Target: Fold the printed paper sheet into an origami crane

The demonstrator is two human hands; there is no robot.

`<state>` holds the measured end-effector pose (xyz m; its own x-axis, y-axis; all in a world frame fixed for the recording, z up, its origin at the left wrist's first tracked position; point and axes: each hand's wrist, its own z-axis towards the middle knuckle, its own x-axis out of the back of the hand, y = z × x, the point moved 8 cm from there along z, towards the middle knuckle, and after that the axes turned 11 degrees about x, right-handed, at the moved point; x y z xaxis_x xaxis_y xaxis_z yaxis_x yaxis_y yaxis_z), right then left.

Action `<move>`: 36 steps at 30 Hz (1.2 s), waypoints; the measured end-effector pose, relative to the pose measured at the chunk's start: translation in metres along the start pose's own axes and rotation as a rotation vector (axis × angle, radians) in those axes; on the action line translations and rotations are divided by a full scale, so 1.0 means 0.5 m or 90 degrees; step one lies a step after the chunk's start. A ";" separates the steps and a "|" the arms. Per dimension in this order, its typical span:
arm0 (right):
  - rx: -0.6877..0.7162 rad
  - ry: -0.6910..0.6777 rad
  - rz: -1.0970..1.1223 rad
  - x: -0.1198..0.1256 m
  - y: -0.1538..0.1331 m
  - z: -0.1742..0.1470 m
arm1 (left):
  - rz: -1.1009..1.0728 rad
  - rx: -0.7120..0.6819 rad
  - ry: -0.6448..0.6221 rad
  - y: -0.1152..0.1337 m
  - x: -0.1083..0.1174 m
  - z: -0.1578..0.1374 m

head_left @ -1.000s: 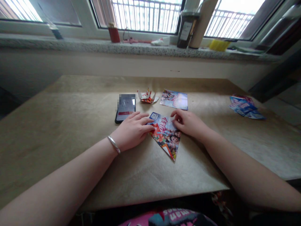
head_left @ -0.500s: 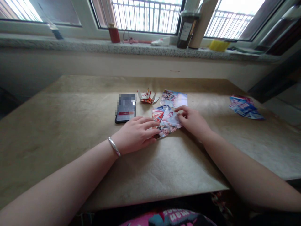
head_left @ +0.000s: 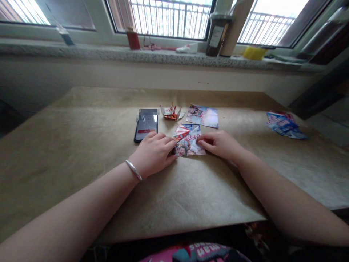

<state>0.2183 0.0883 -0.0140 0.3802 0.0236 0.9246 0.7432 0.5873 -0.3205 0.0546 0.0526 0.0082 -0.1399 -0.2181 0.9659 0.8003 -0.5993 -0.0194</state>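
Note:
A printed square sheet of paper [head_left: 189, 148] lies on the table between my hands, with a red and white folded paper piece [head_left: 182, 131] over its upper left part. My left hand [head_left: 156, 153], wearing a silver bangle, closes at the sheet's left edge, thumb low and fingers curled. At the right edge, my right hand [head_left: 221, 144] pinches the sheet between thumb and forefinger. Just beyond sits a red and white origami crane [head_left: 172, 112]. Another printed sheet [head_left: 202, 115] rests flat to its right. The undersides of my fingers are hidden.
A phone [head_left: 146, 125] lies close to my left hand. Several blue printed papers [head_left: 286, 124] form a loose pile at the right. The table's front edge is near my body. Behind the table, a stone windowsill [head_left: 169, 56] carries a dark jar [head_left: 216, 35] and other small items.
The sheet has turned and now lies squarer to me. My right hand has come left and slightly nearer, and my left hand has drawn back to the left edge, fingers more curled.

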 end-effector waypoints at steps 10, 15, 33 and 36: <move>0.242 0.043 -0.044 0.018 -0.075 0.001 | -0.043 -0.046 -0.048 0.006 -0.015 0.005; 0.322 0.018 -0.030 0.014 -0.096 -0.001 | -0.039 -0.036 -0.029 0.004 -0.010 0.003; 0.279 -0.056 0.085 0.002 -0.086 -0.003 | -0.131 -0.131 -0.096 0.020 -0.048 -0.009; 0.231 -0.060 0.102 0.004 -0.071 -0.002 | -0.126 -0.134 -0.146 0.026 -0.058 -0.013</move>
<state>0.1933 0.0668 -0.0010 0.4111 0.2018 0.8890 0.4295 0.8173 -0.3841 0.0653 0.0461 -0.0218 -0.1267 0.0821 0.9885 0.6298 -0.7632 0.1441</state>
